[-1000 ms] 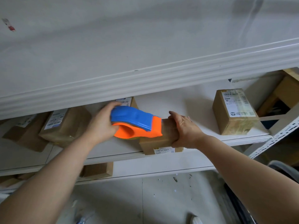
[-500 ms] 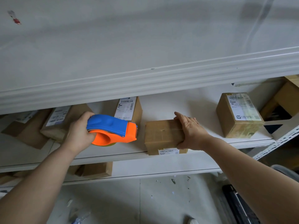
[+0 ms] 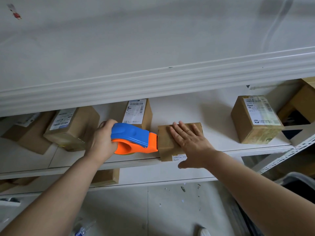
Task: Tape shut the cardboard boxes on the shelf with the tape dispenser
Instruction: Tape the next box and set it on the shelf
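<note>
- Tape dispenser: roll hidden inside the orange body; only a yellowish sliver shows beneath.
- Left grip: fingers hidden behind the dispenser's handle.
- Small cardboard box: top partly covered by the right grip.
- Front label: print too small to read, right end behind the thumb.
- Lower-shelf box: left part behind the left forearm.
- Far-left box: blurred.
- Open box: cut off by the right edge.

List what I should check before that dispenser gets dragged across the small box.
1. Left hand grips the tape dispenser: ok.
2. The dispenser's orange nose meets the small box at its left side: ok.
3. Right hand lies flat on the box top, steadying it: ok.
4. Right fingers clear of the tape's likely path across the top: not ok.
5. Tape end stuck to the cardboard: cannot tell.
</note>
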